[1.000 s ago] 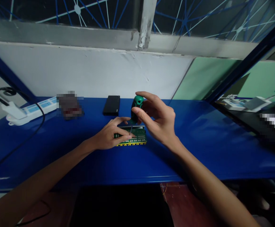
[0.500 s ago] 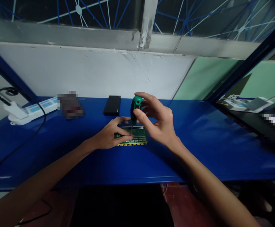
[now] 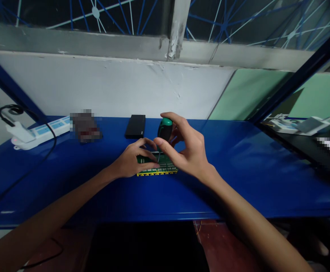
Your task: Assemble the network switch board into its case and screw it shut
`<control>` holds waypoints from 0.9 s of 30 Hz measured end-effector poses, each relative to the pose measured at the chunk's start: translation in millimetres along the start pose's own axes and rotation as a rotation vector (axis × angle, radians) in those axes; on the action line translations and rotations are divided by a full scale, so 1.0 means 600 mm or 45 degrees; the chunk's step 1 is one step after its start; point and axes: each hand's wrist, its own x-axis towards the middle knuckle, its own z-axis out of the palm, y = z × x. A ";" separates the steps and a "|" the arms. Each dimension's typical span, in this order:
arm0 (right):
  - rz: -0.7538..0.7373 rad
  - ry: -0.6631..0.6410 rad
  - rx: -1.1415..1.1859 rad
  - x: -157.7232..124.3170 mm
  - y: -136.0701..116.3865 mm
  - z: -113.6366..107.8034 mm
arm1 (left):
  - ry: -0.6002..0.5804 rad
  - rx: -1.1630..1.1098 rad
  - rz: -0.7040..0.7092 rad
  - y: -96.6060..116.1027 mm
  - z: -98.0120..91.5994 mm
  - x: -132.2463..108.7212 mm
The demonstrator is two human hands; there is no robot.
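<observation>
A green circuit board (image 3: 167,166) with a yellow toothed front edge lies on the blue table. The screwdriver (image 3: 165,130), green and black, stands nearly upright over it, its thin shaft reaching down to the board. My right hand (image 3: 189,147) grips the handle from the right, thumb in front. At the board's left part rests my left hand (image 3: 132,160), thumb and forefinger closed together near the foot of the shaft. What lies between those fingertips is hidden.
Behind the board is a black flat box (image 3: 135,126). A white power strip (image 3: 44,132) with a plug and black cable lies at the left, beside a blurred dark object (image 3: 85,126). A white device (image 3: 313,124) and a dark surface are at the right.
My right hand has turned slightly with the screwdriver, and its thumb has shifted left across the handle. The left hand stays at the board with little movement.
</observation>
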 end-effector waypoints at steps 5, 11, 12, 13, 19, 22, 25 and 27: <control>-0.002 -0.009 0.020 -0.003 -0.004 0.001 | -0.062 0.005 -0.009 0.004 -0.003 0.002; 0.024 -0.025 -0.014 -0.004 0.001 0.005 | -0.107 0.017 0.072 0.002 -0.005 0.002; 0.023 -0.043 -0.016 -0.004 0.001 0.005 | -0.113 0.014 0.069 0.002 -0.005 0.002; 0.026 -0.065 -0.010 -0.004 0.001 0.004 | -0.109 0.008 0.062 0.003 -0.004 0.002; 0.034 -0.069 0.045 -0.007 -0.002 0.003 | 0.082 -0.028 0.005 0.007 0.005 0.001; 0.019 -0.042 0.045 -0.008 -0.003 0.005 | 0.074 -0.058 -0.010 0.008 0.006 0.000; 0.054 -0.076 0.071 -0.009 -0.002 0.005 | 0.046 -0.040 0.031 0.009 0.004 0.001; 0.065 -0.091 0.094 -0.011 0.000 0.005 | 0.024 -0.010 0.066 0.011 0.002 0.001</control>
